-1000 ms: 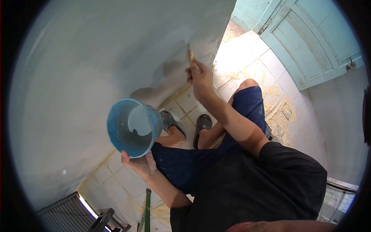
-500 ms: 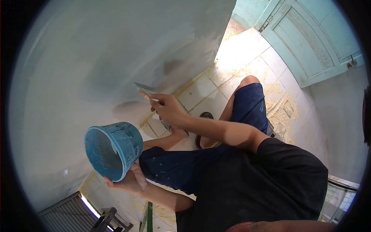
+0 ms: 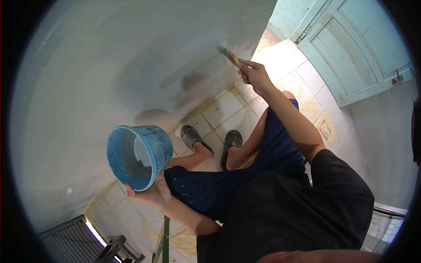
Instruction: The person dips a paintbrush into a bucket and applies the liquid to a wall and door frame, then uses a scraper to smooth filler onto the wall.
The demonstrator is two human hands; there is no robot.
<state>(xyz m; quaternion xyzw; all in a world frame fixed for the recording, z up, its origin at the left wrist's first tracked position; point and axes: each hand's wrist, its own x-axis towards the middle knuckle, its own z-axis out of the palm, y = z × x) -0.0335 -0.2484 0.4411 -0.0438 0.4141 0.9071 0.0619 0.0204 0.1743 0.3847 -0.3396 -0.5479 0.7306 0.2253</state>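
My left hand (image 3: 151, 193) holds up a blue plastic bucket (image 3: 161, 142), its thumb at the rim and the other fingers hidden beneath it. The bucket is tilted with its mouth toward the wall, and greyish-white liquid shows inside. In my right hand (image 3: 255, 76) is a paintbrush (image 3: 232, 57), gripped by its handle. The bristles are at the grey wall (image 3: 87, 87), with a darker streak trailing down and left of them. Whether they press on the surface is hard to tell.
My sandalled feet (image 3: 193, 136) stand on white floor tiles (image 3: 223, 109) along the wall's foot. A pale blue door (image 3: 351, 57) stands at upper right. Yellowish residue (image 3: 324, 125) marks the floor. A dark stool-like object (image 3: 116, 250) and a green bar (image 3: 165, 241) are at lower left.
My right hand has swept the brush up and to the right along the wall, away from the bucket. The bucket in my left hand has shifted slightly right in view.
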